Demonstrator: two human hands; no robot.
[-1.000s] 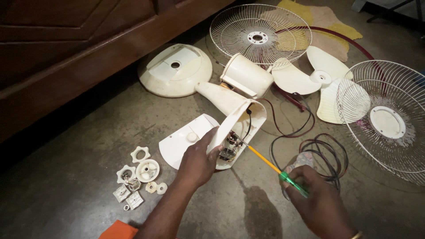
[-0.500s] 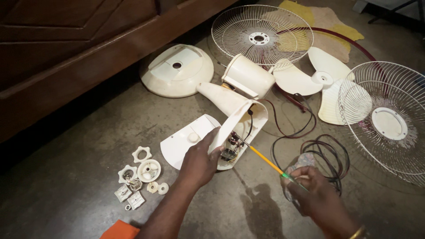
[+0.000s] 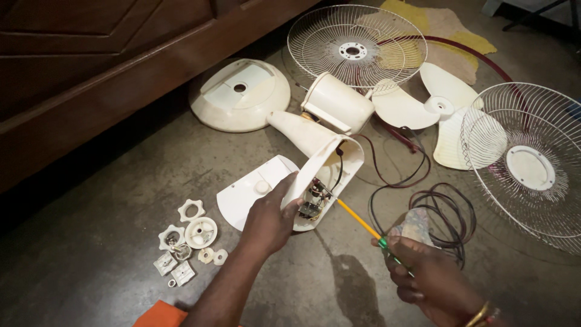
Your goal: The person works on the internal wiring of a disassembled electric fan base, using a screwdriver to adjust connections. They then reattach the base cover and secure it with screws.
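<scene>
One head-worn camera looks steeply down at the concrete floor (image 3: 121,181). It sits close above both hands. No second view shares the scene.

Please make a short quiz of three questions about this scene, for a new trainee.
1. True or false: the left hand grips the cream plastic fan housing.
2. Which hand holds the yellow-shafted screwdriver?
3. The small white plastic knobs and nuts lie: A) inside the wire fan guard; B) on the floor by the left forearm.

Key: 1 true; 2 the right hand; 3 B.
</scene>
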